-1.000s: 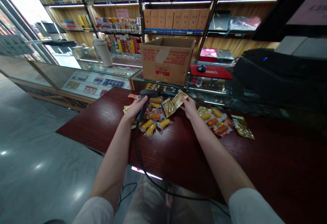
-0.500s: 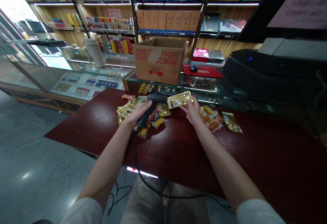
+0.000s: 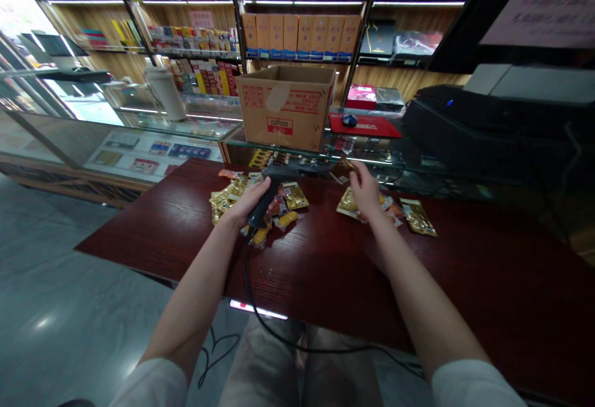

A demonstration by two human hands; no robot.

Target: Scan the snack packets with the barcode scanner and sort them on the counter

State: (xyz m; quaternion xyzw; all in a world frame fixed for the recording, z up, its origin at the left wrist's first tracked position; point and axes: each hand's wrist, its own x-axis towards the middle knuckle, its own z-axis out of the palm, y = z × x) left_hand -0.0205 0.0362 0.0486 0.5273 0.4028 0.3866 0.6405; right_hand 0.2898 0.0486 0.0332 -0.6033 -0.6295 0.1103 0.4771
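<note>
My left hand (image 3: 253, 201) is wrapped round the grip of a black corded barcode scanner (image 3: 266, 204), its head pointing right. My right hand (image 3: 366, 189) pinches a gold foil snack packet (image 3: 342, 170), tilted and dark, in front of the scanner's head. Below the scanner lie a gold packet (image 3: 294, 196) and a clear-wrapped yellow snack (image 3: 287, 220). A pile of gold packets (image 3: 224, 199) sits left of my left hand. Under my right hand is another gold packet (image 3: 348, 202), beside small wrapped snacks partly hidden by my wrist. One gold packet (image 3: 418, 217) lies apart on the right.
A dark red wooden table (image 3: 316, 277) stands before me. Behind it, an open cardboard box (image 3: 284, 109) sits on a glass counter, near a red mouse pad (image 3: 381, 127) and a white cup (image 3: 166, 94). The scanner's cable (image 3: 253, 305) hangs over the table's front edge.
My right hand has moved slightly right and turned the gold packet, so its bright face no longer shows. The left hand keeps the scanner nearly in place.
</note>
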